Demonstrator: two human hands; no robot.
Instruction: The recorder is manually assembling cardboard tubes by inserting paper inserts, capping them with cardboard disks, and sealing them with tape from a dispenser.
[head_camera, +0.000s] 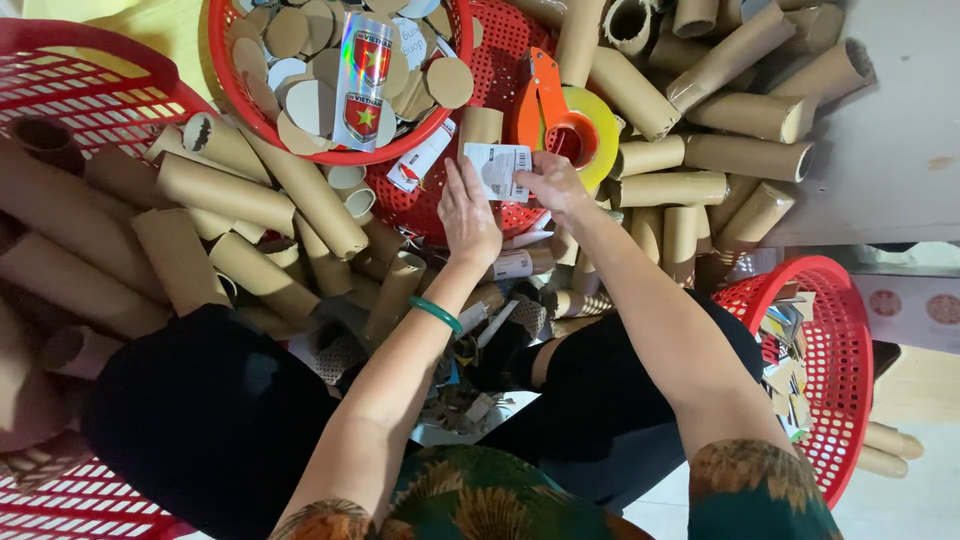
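Right now, from the head view: left hand (468, 218) lying flat with fingers together beside a white label (497, 170), right hand (553, 182) pinching that label's right edge, both hovering over a red basket (505, 45) amid heaped cardboard tubes (255, 195). Looks thin, light and floppy, likely sticky-backed, so best taken by an edge or corner. Orange tape dispenser (560, 115) just beyond the right hand; green bangle (436, 314) on the left wrist.

The white label (497, 170) is partly hidden by the left hand (468, 217); its print is blurred.
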